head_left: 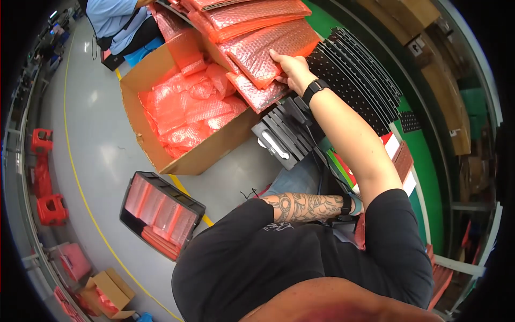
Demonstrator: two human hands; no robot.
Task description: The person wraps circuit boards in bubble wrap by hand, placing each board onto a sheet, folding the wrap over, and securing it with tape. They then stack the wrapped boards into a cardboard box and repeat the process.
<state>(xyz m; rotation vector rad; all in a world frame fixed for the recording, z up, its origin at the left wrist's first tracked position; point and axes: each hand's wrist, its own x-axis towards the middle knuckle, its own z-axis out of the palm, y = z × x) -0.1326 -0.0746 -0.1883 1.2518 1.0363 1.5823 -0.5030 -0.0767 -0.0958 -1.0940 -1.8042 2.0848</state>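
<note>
My right hand (294, 71), with a black watch on the wrist, grips the edge of a red bubble-wrap bag (268, 58). The thumb lies over its top and the other fingers are partly hidden. This bag rests among a pile of similar flat red bags (252, 19). My tattooed left forearm (311, 206) crosses in front of my body toward the right, with a dark band at the wrist. The left hand is hidden behind my right arm, so its fingers do not show.
A big cardboard box (201, 158) of loose red bubble wrap stands left of the pile. Dark perforated panels (354, 75) stand in a row on the right, with grey slotted parts (281, 134) nearer. A black crate (161, 214) holds red bags. Another person (120, 24) sits far left.
</note>
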